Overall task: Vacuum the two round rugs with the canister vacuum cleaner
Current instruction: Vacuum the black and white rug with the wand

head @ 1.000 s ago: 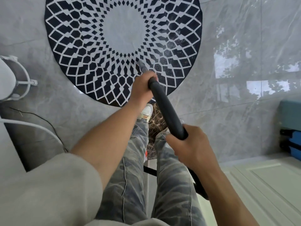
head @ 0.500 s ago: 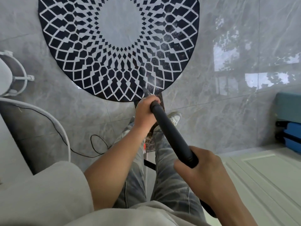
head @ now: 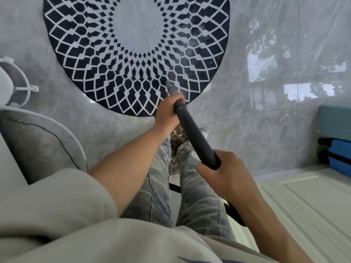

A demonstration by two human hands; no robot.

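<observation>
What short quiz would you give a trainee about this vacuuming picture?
1. True or false: the left hand grips the dark grey plastic vacuum tube closer to its narrow grey nozzle than the right hand does.
2. Choose one. Where on the round dark blue rug with the white geometric pattern does the nozzle tip point?
A. at its pale centre
B. at its patterned part on the person's side
C. off the rug entirely
3. Fill in: the number of round rugs in view is ____.

Key: 1 true; 2 B; 3 one.
</observation>
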